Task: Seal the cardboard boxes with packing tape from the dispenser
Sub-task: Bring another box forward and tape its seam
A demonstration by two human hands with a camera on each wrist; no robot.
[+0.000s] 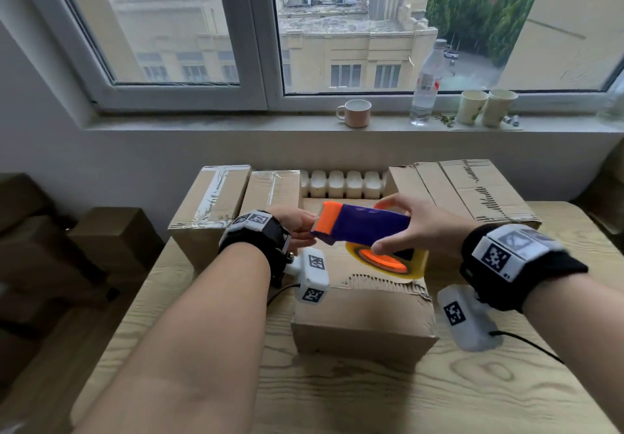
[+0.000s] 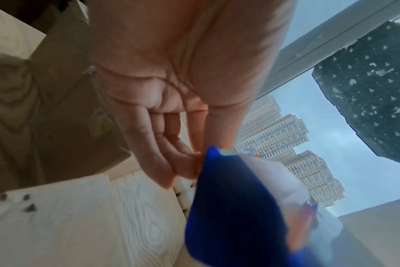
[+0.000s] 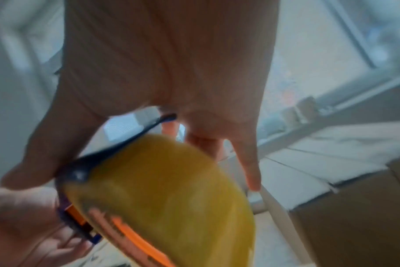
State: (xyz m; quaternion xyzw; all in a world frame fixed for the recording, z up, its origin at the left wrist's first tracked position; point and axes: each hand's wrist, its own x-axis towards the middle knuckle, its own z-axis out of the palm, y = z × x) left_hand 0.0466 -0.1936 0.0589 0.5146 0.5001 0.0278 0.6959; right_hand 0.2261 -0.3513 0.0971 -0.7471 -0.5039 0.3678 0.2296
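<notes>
Dispenser (image 1: 364, 227) held above the unsealed box (image 1: 363, 312) – your right hand (image 1: 418, 227) grips its body, left hand (image 1: 297, 227) pinches at the cutter end – so next, I judge, draw tape free and stick it down over the seam.

- tape dispenser (image 1: 363, 227): purple body, orange blade end, yellowish roll, held tilted above box
- cardboard box (image 1: 363, 319): closed, torn top edge, on desk (image 1: 337, 396)
</notes>
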